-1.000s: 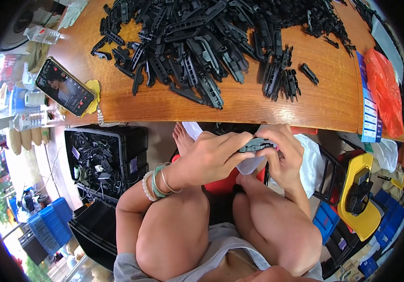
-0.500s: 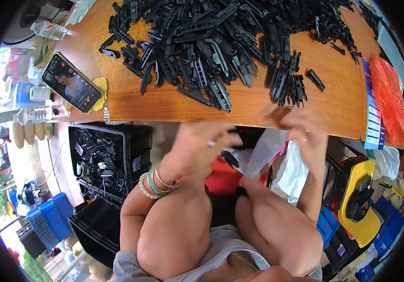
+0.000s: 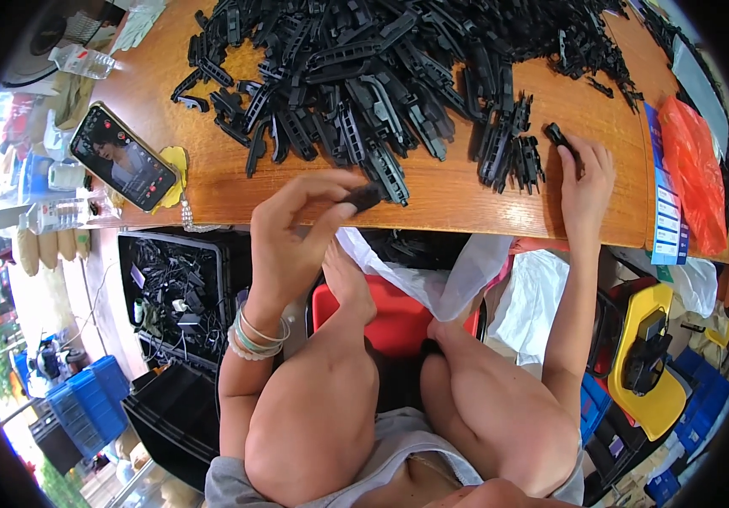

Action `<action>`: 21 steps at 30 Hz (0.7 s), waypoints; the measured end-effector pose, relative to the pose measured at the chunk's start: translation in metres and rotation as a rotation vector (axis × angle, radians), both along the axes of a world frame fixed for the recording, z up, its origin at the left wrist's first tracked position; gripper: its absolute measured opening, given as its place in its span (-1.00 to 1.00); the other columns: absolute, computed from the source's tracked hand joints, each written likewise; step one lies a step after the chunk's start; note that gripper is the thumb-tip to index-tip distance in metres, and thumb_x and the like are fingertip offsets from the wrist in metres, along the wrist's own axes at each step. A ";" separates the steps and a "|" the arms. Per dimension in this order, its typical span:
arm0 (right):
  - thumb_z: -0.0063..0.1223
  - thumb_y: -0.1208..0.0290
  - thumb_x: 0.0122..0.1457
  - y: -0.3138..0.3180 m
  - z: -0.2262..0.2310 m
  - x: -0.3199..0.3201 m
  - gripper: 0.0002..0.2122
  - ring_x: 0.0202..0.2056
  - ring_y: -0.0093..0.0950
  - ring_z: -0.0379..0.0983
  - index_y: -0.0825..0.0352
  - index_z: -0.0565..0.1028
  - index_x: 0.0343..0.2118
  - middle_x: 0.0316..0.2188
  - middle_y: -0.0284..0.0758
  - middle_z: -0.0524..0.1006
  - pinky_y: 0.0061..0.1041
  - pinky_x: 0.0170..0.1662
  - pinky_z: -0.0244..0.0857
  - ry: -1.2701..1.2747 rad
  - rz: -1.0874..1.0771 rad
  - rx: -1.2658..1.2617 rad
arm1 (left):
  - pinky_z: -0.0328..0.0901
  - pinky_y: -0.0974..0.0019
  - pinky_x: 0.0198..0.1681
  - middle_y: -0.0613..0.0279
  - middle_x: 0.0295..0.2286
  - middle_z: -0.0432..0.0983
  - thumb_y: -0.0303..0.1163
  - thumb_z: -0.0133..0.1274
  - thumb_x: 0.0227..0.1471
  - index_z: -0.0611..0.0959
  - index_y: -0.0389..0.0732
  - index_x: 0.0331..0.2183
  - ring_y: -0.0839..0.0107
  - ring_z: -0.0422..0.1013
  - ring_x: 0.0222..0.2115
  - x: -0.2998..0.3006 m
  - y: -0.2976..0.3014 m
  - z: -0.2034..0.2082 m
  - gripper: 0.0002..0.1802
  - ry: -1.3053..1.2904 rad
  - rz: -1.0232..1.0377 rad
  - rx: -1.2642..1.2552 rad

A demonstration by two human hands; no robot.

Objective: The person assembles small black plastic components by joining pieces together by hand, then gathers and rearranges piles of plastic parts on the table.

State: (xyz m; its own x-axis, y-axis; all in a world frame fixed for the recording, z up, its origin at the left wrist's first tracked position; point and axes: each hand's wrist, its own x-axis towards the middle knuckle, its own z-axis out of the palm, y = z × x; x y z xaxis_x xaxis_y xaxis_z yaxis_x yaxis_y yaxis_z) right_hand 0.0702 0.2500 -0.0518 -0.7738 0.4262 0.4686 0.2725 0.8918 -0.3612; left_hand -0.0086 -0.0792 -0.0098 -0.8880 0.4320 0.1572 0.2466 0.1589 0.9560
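Note:
My left hand, with bracelets at its wrist, pinches a small black plastic part above the table's near edge. My right hand reaches onto the tabletop, thumb and fingers closed on the near end of another short black plastic part. A big heap of long, ribbed black plastic parts covers the middle and back of the table. Between my hands, apart from the heap's front, lies a small group of smaller black parts.
A phone leans at the left on a yellow holder. An orange-red plastic bag lies at the right edge. Under the table are a black crate of small parts, a red stool and a whitish plastic bag.
My left hand has risen to the table edge with a black part in its fingers. My right hand has moved forward from the edge and taken hold of the lone short part.

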 end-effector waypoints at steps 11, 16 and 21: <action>0.11 0.58 0.01 0.002 0.006 0.002 -0.89 -0.45 -0.47 0.41 0.44 0.49 -0.38 -0.43 -0.24 0.47 -0.58 -0.35 0.29 0.096 0.081 -0.326 | 0.30 0.38 -0.25 0.07 -0.31 0.49 -0.46 -0.12 0.11 0.38 -0.50 -0.04 0.42 0.42 -0.38 0.001 0.037 0.007 -0.60 -0.690 -0.313 0.234; 0.10 0.57 0.02 -0.001 0.007 -0.001 -0.91 -0.42 -0.44 0.43 0.46 0.51 -0.41 -0.43 -0.23 0.47 -0.56 -0.32 0.28 0.033 0.016 -0.385 | 0.32 0.40 -0.27 0.07 -0.35 0.50 -0.44 -0.12 0.13 0.45 -0.51 -0.11 0.43 0.44 -0.42 0.003 0.043 0.004 -0.64 -0.796 -0.382 0.221; 0.09 0.55 0.03 0.005 0.010 0.000 -0.89 -0.43 -0.42 0.43 0.49 0.51 -0.40 -0.45 -0.21 0.47 -0.52 -0.34 0.28 -0.030 0.069 -0.345 | 0.33 0.41 -0.28 0.07 -0.36 0.51 -0.43 -0.12 0.13 0.50 -0.49 -0.20 0.44 0.45 -0.42 0.004 0.039 0.001 -0.70 -0.787 -0.405 0.190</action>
State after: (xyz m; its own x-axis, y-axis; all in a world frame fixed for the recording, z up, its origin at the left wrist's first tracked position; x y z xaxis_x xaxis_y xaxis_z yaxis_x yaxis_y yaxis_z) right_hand 0.0700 0.2552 -0.0418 -0.8178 0.5015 0.2824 0.2306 0.7351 -0.6375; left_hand -0.0042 -0.0400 -0.0092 -0.5545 0.7637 -0.3306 -0.4867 0.0247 0.8732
